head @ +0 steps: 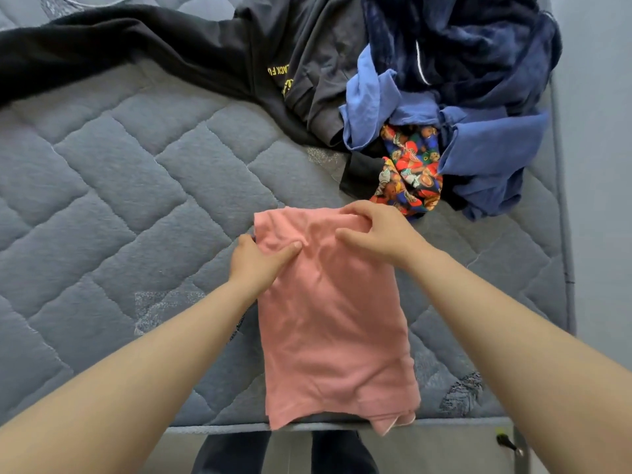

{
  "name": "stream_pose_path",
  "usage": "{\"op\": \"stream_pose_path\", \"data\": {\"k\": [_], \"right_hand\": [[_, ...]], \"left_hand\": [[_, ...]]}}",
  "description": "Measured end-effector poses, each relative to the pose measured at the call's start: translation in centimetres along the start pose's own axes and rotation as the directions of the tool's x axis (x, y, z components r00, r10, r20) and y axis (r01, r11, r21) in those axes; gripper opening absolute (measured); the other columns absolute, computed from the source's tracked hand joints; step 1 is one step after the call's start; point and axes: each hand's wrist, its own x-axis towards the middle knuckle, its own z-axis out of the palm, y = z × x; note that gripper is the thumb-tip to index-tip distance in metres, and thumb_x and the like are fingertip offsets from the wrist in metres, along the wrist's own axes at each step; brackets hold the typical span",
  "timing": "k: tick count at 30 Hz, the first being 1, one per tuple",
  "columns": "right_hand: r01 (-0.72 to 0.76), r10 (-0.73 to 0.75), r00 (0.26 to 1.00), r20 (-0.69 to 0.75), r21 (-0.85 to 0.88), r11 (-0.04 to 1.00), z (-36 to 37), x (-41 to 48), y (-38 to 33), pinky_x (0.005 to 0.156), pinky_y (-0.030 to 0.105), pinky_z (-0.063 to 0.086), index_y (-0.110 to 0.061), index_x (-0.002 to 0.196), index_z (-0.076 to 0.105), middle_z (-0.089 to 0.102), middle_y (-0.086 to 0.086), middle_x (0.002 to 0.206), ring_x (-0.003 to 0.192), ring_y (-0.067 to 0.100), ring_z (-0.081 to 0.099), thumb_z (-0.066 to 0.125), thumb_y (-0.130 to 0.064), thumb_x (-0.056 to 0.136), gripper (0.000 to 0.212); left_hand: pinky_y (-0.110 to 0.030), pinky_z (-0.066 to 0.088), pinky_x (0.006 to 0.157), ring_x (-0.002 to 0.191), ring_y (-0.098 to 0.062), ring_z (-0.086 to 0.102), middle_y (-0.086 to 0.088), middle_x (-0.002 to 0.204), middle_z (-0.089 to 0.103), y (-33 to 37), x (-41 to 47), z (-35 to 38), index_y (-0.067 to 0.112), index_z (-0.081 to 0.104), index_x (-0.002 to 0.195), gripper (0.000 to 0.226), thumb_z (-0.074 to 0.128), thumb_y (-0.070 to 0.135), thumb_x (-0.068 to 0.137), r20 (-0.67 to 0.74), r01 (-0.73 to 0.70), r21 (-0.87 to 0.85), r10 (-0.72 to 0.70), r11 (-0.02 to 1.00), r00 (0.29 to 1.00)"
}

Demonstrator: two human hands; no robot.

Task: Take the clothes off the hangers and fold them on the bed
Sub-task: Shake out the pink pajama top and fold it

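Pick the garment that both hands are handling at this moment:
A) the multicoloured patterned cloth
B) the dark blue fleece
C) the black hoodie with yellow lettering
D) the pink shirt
D: the left hand and the right hand both hold the far end of the pink shirt, which lies flat on the mattress in front of the person.
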Motion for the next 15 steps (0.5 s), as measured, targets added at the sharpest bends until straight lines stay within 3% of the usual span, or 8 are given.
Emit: {"op": "stream_pose_path", "data": {"k": [3, 5, 9, 12, 15], "right_hand": [[0.094, -0.081, 0.985, 0.154, -0.077, 0.993, -0.3, 1.7, -1.1, 0.067, 0.037, 0.044, -0.009, 0.085, 0.064, 0.061, 0.002, 0.077, 0.075, 0.018, 0.055, 0.067, -0.024, 0.079, 0.016], [0.217, -0.164, 0.949, 0.270, -0.180, 0.959, -0.4, 2.5, -1.8, 0.057, 0.034, 0.032, -0.009, 0.072, 0.050, 0.047, 0.000, 0.064, 0.062, 0.016, 0.042, 0.064, -0.024, 0.077, 0.021], [0.406, -0.165, 0.878, 0.449, -0.518, 0.753, -2.4, 3.7, -1.6, 0.062, 0.033, 0.030, -0.018, 0.086, 0.048, 0.040, -0.009, 0.065, 0.066, 0.018, 0.041, 0.061, -0.049, 0.081, 0.034], [0.357, -0.076, 0.905, 0.419, -0.650, 0.671, -5.2, 4.8, 0.4, 0.065, 0.034, 0.042, -0.015, 0.081, 0.056, 0.052, -0.003, 0.068, 0.073, 0.024, 0.051, 0.053, -0.055, 0.087, 0.041], [0.260, -0.027, 0.950, 0.310, -0.745, 0.615, -6.9, 5.2, 2.7, 0.072, 0.037, 0.050, -0.015, 0.079, 0.063, 0.065, 0.004, 0.082, 0.081, 0.027, 0.058, 0.047, -0.044, 0.095, 0.036]], "left_hand": [[-0.029, 0.041, 0.077, 0.112, -0.027, 0.056, -0.009, 0.123, 0.057, 0.1, 0.5, 0.7, 0.005, 0.048, 0.124, 0.088, 0.078, 0.060, 0.063, 0.025, 0.077, -0.022, -0.077, 0.997, 0.997], [-0.031, 0.043, 0.081, 0.116, -0.030, 0.054, -0.012, 0.126, 0.056, -0.4, 0.6, 1.2, 0.004, 0.048, 0.125, 0.084, 0.076, 0.058, 0.068, 0.053, 0.110, 0.008, -0.111, 0.994, 0.992], [-0.036, 0.047, 0.083, 0.107, -0.032, 0.058, -0.016, 0.116, 0.063, -1.1, 1.2, 1.7, 0.004, 0.060, 0.112, 0.054, 0.068, 0.048, 0.082, 0.070, 0.041, 0.014, -0.042, 0.999, 0.997], [-0.033, 0.043, 0.084, 0.109, -0.031, 0.058, -0.014, 0.115, 0.064, -1.2, 1.4, 2.1, 0.004, 0.061, 0.110, 0.049, 0.066, 0.046, 0.085, 0.068, 0.029, -0.009, -0.028, 1.000, 0.997], [-0.031, 0.041, 0.081, 0.106, -0.028, 0.057, -0.008, 0.110, 0.064, -1.2, 1.1, 1.9, 0.008, 0.061, 0.108, 0.048, 0.064, 0.050, 0.085, 0.070, 0.010, -0.020, -0.008, 1.000, 0.997]]}}
